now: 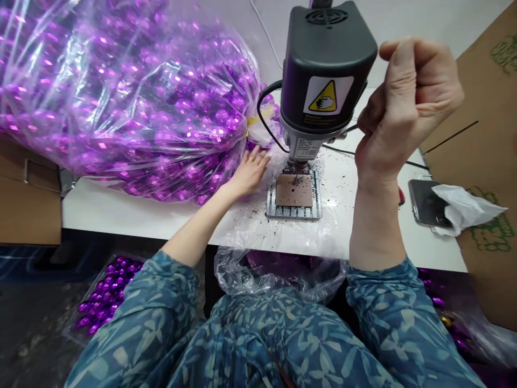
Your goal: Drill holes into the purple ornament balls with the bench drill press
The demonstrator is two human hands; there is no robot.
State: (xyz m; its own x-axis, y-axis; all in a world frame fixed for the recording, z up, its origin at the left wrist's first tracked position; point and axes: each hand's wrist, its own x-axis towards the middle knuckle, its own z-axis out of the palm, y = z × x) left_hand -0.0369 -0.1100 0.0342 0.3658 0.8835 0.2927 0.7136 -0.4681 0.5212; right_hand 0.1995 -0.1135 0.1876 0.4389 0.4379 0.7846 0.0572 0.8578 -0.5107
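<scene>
My left hand [251,170], with a ring on one finger, reaches forward with fingers stretched out. It lies at the right end of a big clear plastic bag [161,108] full of shiny purple faceted balls, just below the bag's gathered neck. My right hand [410,99] is raised and closed at the right of a small black bench drill press [329,59]. A thin metal lever from the press runs into its curled fingers. Under the drill head, a brown square board [287,191] with a dark hole lies on the slotted metal base [294,213].
Dark shavings are scattered around the base on the white table [194,218]. A phone [428,202] and crumpled tissue [464,207] lie at right. Cardboard boxes stand at right [480,134] and left [28,199]. An open plastic bag [234,269] hangs below the front edge; purple balls [107,291] sit lower left.
</scene>
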